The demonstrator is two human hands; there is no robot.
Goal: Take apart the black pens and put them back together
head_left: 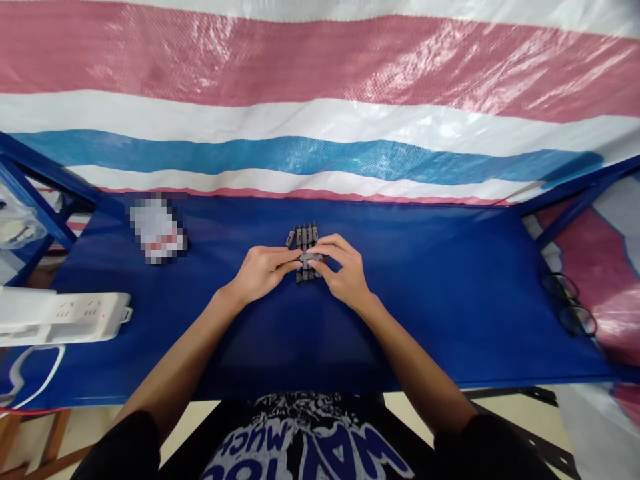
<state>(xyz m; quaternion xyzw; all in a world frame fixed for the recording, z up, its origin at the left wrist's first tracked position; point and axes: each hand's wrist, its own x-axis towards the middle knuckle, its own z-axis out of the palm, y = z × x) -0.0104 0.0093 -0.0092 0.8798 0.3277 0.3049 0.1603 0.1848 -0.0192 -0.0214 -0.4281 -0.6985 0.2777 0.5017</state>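
Near the middle of the blue table, my left hand (262,271) and my right hand (344,270) meet with fingers pinched. Between their fingertips is a small grey elongated piece (311,257), its ends partly covered by the fingers. Several similar slim grey pieces with dark tips (304,235) lie side by side just beyond the hands. One of them, a grey piece (290,238) at the left end, is tilted away from the others. More grey pieces (304,275) show below the fingertips, partly hidden. Their exact kind is too small to tell.
A blurred-out white and red item (158,230) lies at the back left of the blue table (450,287). A white power strip (90,317) with cables sits at the left edge. Black-framed glasses (570,303) are at the right edge. Striped sheeting (320,67) hangs behind.
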